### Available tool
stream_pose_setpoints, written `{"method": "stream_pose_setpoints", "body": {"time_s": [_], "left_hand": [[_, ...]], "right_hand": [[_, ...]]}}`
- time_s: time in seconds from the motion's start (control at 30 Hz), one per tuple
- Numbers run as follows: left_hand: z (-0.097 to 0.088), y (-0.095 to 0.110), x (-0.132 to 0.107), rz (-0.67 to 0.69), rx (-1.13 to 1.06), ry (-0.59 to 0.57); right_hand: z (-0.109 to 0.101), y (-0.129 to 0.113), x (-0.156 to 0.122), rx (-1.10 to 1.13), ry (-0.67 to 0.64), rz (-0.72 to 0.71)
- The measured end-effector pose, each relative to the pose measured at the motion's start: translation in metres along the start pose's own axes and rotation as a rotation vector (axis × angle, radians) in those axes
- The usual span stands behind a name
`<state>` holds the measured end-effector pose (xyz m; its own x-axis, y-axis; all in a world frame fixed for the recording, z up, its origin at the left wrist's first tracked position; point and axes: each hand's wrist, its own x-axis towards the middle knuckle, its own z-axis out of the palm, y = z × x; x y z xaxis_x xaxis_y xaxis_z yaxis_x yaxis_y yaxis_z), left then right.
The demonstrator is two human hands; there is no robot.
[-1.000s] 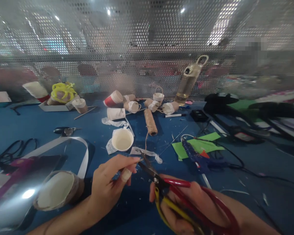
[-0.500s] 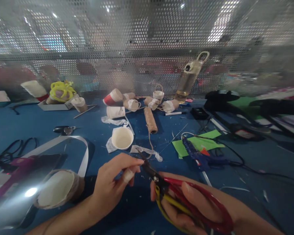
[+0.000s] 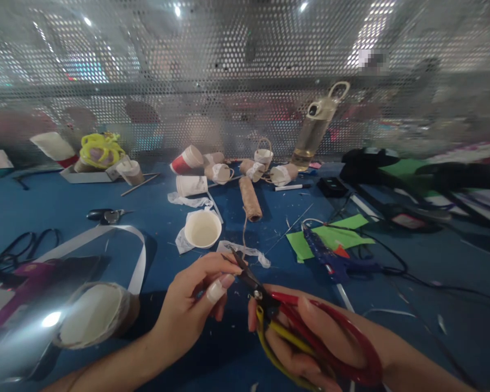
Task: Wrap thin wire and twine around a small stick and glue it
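Note:
My right hand point(image 3: 310, 343) grips a pair of scissors point(image 3: 294, 321) with red and yellow handles, blades pointing up and left. My left hand point(image 3: 191, 305) is pinched closed right at the blade tips, thumb against forefinger, holding something too small to make out. A thin twine strand point(image 3: 244, 234) runs from the blades up to a brown twine spool point(image 3: 250, 198) lying on the blue table point(image 3: 65, 207). A white paper cup point(image 3: 202, 229) stands open just beyond my left hand.
Several paper cups and small wrapped baskets point(image 3: 265, 158) lie near a perforated metal screen. A blue glue gun point(image 3: 330, 261) rests on green paper point(image 3: 330, 237). A water bottle point(image 3: 314, 128), white ribbon point(image 3: 106, 239), a tape roll point(image 3: 93, 313) and black cables point(image 3: 16, 253) are about.
The scissor handles have come closer together and the blades have narrowed at my left fingertips. Both hands shifted slightly right; my left thumb now shows more.

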<state>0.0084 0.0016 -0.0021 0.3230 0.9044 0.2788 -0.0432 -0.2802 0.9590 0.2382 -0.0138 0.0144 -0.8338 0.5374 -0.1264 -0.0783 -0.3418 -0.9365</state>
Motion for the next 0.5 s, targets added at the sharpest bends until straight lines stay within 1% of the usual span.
{"method": "stream_pose_setpoints", "body": {"time_s": [0.17, 0.33, 0.5], "left_hand": [[-0.0008, -0.0016, -0.0013, 0.073, 0.077, -0.012], [-0.0028, -0.0042, -0.0034, 0.161, 0.185, -0.029], [-0.0031, -0.0059, -0.0037, 0.16, 0.191, -0.01]], "right_hand": [[0.0014, 0.0014, 0.0006, 0.012, -0.008, -0.043], [0.0029, 0.0023, 0.0007, 0.046, -0.001, 0.0], [0.0037, 0.0013, 0.0037, 0.052, 0.046, 0.027]]}}
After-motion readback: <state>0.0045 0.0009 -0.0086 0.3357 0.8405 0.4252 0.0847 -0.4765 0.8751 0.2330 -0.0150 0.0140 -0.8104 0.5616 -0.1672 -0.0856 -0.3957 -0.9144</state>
